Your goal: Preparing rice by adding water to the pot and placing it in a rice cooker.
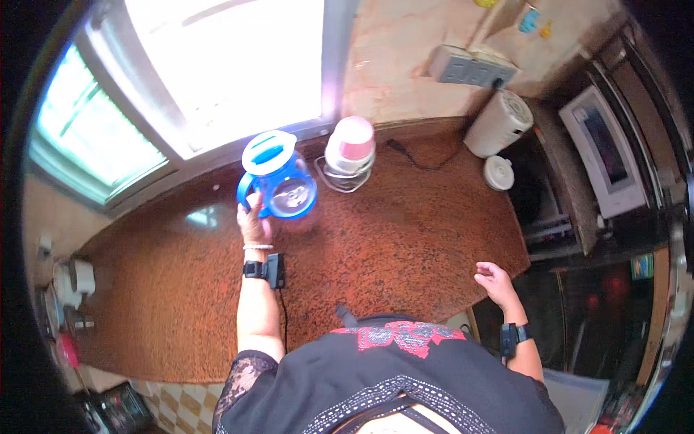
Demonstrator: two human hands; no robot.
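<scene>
My left hand (254,221) grips the handle of a blue plastic pitcher (304,171) with a white-and-blue lid (269,153). Its body looks see-through in places, and it is at the back of the red-brown granite countertop (379,249), below the window. Whether its base touches the stone I cannot tell. Just right of it stands a small white-and-pink appliance (355,144) with a clear lower part. My right hand (496,283) holds nothing, its fingers slightly bent and apart, near the counter's right front edge.
A tall white canister-like appliance (496,125) and a white lidded pot (499,173) stand at the back right. A black cord (420,164) lies across the counter there. A socket box (471,69) hangs above. Farther right is a white microwave oven (603,152). White items (76,279) sit far left.
</scene>
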